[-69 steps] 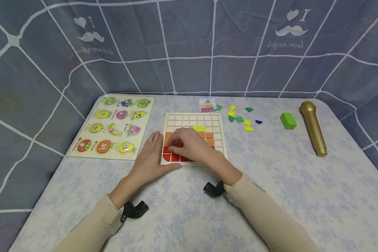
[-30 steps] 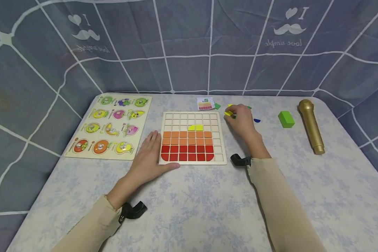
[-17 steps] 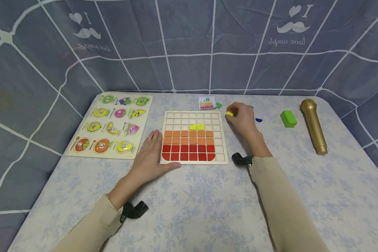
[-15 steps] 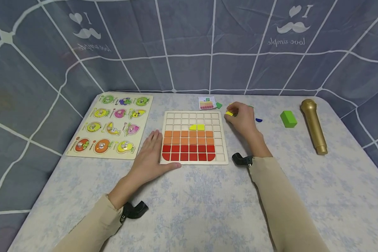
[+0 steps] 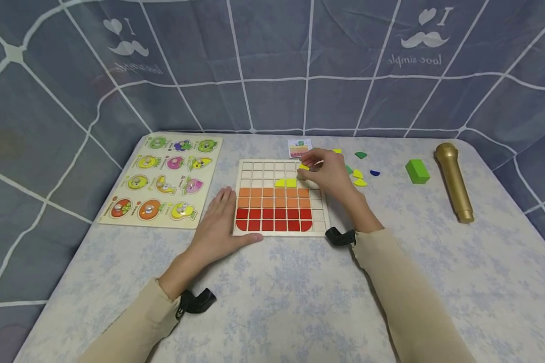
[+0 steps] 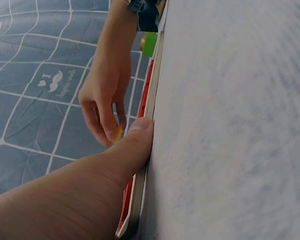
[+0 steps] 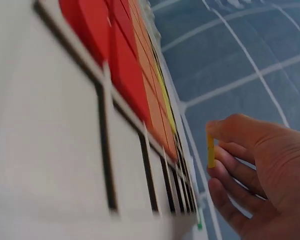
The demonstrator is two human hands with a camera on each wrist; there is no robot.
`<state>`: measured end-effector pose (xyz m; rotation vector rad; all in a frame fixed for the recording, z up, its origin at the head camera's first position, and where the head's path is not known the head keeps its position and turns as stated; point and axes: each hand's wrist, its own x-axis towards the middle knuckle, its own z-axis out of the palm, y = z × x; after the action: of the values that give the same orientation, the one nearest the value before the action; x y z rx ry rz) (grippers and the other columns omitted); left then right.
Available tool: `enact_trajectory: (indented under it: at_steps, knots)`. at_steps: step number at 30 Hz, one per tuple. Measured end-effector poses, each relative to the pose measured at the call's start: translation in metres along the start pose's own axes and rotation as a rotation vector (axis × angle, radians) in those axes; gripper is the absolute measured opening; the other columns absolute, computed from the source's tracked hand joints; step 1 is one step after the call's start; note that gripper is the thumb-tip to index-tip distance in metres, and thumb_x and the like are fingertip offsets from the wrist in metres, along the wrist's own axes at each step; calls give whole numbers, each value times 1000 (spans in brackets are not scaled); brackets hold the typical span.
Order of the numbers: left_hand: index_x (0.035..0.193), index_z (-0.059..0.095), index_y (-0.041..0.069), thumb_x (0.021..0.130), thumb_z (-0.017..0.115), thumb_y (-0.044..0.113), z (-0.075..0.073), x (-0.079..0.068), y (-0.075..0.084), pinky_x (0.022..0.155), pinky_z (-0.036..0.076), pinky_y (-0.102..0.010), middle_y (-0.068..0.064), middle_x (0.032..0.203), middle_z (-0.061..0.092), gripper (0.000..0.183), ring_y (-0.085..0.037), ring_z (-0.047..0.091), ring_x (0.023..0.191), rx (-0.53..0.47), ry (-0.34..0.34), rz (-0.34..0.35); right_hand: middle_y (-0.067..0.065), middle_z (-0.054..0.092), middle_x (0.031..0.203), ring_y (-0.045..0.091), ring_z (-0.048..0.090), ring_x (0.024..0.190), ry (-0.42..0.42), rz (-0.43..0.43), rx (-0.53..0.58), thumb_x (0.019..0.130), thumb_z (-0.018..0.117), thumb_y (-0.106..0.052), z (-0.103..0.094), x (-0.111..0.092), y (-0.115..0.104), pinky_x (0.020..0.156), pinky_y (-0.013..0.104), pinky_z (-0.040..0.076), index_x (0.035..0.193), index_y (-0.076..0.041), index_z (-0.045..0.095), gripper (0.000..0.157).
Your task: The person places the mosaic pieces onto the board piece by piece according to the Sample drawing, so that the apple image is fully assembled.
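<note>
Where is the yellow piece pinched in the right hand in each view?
Head: yellow piece just right of centre, slightly above middle, at the right hand's fingertips.
Left wrist: yellow piece left of centre, slightly below middle.
Right wrist: yellow piece right of centre, below middle, edge-on.
Shared landmark: the red pieces.

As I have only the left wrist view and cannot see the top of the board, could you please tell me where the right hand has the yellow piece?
Observer: In the head view, the right hand has the yellow piece apparently over the far right part of the board.
Operator: Thank you; is anything of that colour already in place there?
Observer: Yes, two yellow tiles sit side by side, just beyond the orange rows.
Operator: And are any not on it, please?
Observer: Yes, loose pieces in yellow, green and blue lie to its right.
</note>
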<state>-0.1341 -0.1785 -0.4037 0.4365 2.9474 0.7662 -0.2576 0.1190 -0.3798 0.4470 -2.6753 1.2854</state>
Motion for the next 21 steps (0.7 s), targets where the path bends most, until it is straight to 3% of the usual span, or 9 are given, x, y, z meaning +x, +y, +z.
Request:
enact_trajectory:
  at_steps: [12,21]
  knots:
    - [165,15,-8,84,79,65,0,-1,1,134,11,-54,-23,176,10,127,-36,5,165,-2,1,-9,9,76,97,22,69,91,-250,-145,-50,88,85,-11,50,12,-49,86,36,60,108,-2,76,23]
    - [165,13,-8,83,79,67,-1,-1,-2,134,11,-52,-24,175,10,129,-36,5,165,1,8,3,7,77,96,21,70,90,-280,-199,-80,91,84,-9,80,22,-59,85,33,60,101,-5,79,12]
